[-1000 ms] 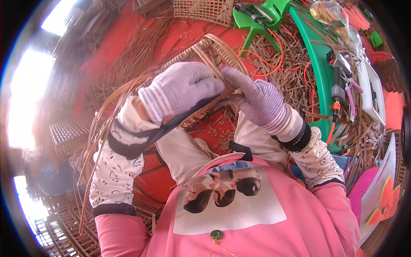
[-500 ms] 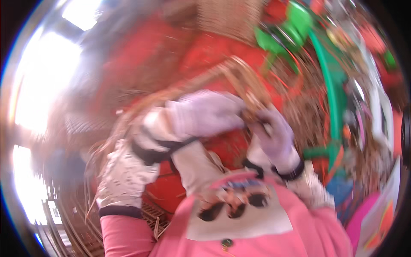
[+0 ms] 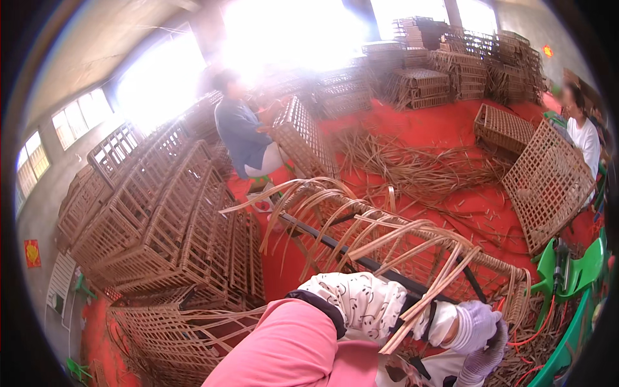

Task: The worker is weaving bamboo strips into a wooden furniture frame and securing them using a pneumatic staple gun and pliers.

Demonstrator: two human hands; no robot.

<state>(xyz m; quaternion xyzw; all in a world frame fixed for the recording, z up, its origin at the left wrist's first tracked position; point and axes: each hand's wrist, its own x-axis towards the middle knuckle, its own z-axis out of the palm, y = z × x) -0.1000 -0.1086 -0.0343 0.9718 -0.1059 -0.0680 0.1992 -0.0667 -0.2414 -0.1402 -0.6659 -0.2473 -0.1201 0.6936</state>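
A partly woven basket (image 3: pixel 412 231) of brown strips on a dark frame stands in front of me, loose strip ends curling from its rim. My left arm, in a patterned sleeve cover, reaches across to the right. My left hand (image 3: pixel 476 327), in a pale lavender glove, is closed beside the basket's near right corner. Just below it, close or touching, is my right hand (image 3: pixel 485 362), gloved alike with its fingers curled. Whatever they grip is hidden. Several long flat strips (image 3: pixel 431 298) cross over my left forearm.
Stacked woven baskets (image 3: pixel 161 226) fill the left; more stacks (image 3: pixel 419 87) line the back. A person in blue (image 3: pixel 242 132) handles a basket; another in white (image 3: pixel 585 145) sits behind a tilted basket (image 3: pixel 551 184). Loose strips (image 3: pixel 412 161) cover the red floor. A green chair (image 3: pixel 577 271) stands right.
My view has swung up and left from a blurred look down at my lap. Both gloved hands, earlier mid-picture around a bent brown strip, now appear at the lower right.
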